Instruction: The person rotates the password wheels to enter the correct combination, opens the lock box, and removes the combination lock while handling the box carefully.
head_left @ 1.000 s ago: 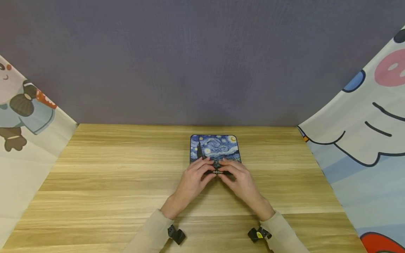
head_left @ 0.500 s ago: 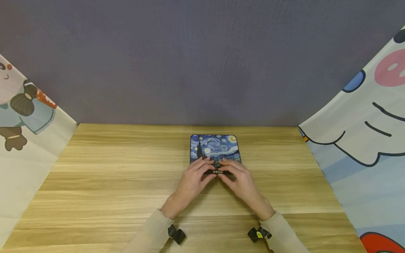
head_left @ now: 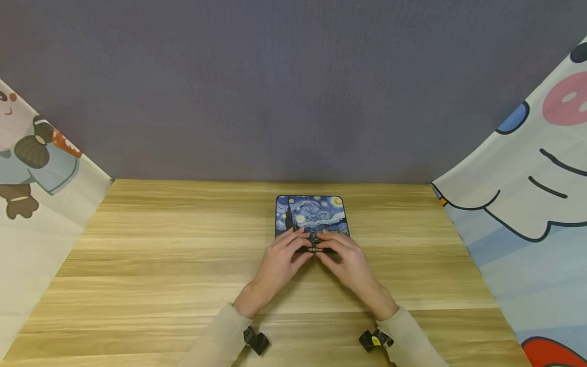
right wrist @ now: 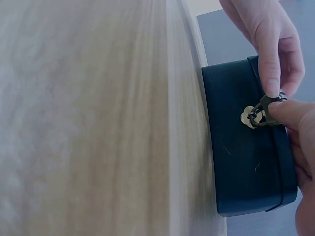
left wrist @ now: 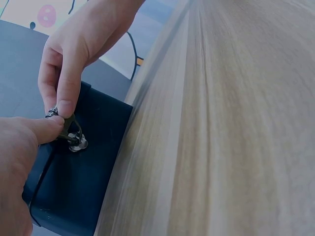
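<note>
A dark box with rounded corners has a starry-night painting on its lid (head_left: 312, 210). Its front wall (right wrist: 241, 162) carries a bronze metal latch (right wrist: 265, 112), whose wire loop lies over a silvery flower-shaped plate (left wrist: 78, 143). My left hand (head_left: 278, 257) pinches the latch from the left, thumb in front and fingers over the lid's front edge. From the other side my right hand (head_left: 349, 259) pinches it in the same way, the two thumb tips almost meeting. Part of the latch is hidden under the thumbs. The lid is down on the box.
The box stands on a wood-grain table (head_left: 160, 255), toward its back edge. A grey panel (head_left: 275, 92) rises behind, with cartoon-printed sheets (head_left: 518, 204) at both sides. A small black device (head_left: 256, 340) sits at each beige cuff.
</note>
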A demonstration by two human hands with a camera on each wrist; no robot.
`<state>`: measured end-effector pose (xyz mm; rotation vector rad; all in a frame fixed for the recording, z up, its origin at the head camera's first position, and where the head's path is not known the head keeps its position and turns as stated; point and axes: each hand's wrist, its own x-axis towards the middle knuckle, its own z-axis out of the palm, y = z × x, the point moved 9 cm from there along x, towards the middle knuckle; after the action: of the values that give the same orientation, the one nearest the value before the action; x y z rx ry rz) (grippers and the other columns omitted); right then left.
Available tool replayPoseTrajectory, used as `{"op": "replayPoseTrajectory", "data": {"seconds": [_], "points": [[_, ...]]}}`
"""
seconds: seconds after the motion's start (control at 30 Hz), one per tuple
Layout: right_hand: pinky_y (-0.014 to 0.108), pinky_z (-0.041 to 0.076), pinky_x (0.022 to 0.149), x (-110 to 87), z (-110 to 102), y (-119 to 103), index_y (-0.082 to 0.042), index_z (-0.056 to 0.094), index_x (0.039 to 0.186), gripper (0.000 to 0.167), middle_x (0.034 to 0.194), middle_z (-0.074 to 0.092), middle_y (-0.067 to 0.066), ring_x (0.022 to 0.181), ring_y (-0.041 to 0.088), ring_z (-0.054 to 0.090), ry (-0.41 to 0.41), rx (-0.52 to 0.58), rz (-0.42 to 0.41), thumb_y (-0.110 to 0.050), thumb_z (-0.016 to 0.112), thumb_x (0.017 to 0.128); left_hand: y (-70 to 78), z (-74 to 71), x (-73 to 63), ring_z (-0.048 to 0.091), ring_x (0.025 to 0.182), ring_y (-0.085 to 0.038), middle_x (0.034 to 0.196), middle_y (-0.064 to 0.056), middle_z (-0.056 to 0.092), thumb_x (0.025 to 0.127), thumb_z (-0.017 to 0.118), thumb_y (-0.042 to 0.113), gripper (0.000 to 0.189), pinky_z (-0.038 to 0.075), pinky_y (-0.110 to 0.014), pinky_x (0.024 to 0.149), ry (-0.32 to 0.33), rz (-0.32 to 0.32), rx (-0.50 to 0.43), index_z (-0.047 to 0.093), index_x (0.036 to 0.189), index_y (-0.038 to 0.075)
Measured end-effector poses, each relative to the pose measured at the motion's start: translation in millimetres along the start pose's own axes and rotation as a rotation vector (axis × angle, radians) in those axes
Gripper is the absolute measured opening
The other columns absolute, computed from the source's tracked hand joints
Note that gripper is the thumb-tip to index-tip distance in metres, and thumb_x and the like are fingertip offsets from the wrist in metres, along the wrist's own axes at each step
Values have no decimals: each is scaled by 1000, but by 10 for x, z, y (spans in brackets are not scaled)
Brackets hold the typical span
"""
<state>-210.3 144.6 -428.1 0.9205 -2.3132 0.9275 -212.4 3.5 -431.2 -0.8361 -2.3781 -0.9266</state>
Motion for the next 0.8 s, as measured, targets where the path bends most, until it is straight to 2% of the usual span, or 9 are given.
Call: {"op": "replayPoseTrajectory", "data": {"seconds": [0.17,0.4,0.63,0.8], "points": [[45,56,105,3,5,2,-5,77,99,26,119,74,10,117,32,69,-1,1,3,-2,89,77,-7,0,-3,67,123,-25,119,-7,75,87,84,17,18,46,-41,118,-2,-3,-2,75,102,12],[38,51,111,0,13,21,-6,77,101,23,120,74,10,120,30,68,-27,5,36,-4,88,80,-20,13,-7,67,124,-24,119,-7,75,88,83,16,15,45,-40,119,-10,-8,-11,75,101,12],[42,55,106,-3,6,8,-6,77,100,25,118,74,10,117,32,69,-11,10,13,-1,89,77,-29,18,-12,67,124,-24,118,-7,75,88,83,16,15,45,-40,119,-9,-13,-16,76,100,12],[40,55,106,-3,6,9,-6,77,100,25,118,74,10,116,32,69,-9,12,11,-1,89,77,-26,14,-8,67,124,-24,118,-7,75,88,83,16,14,45,-39,119,-10,-15,-13,76,100,12]]}}
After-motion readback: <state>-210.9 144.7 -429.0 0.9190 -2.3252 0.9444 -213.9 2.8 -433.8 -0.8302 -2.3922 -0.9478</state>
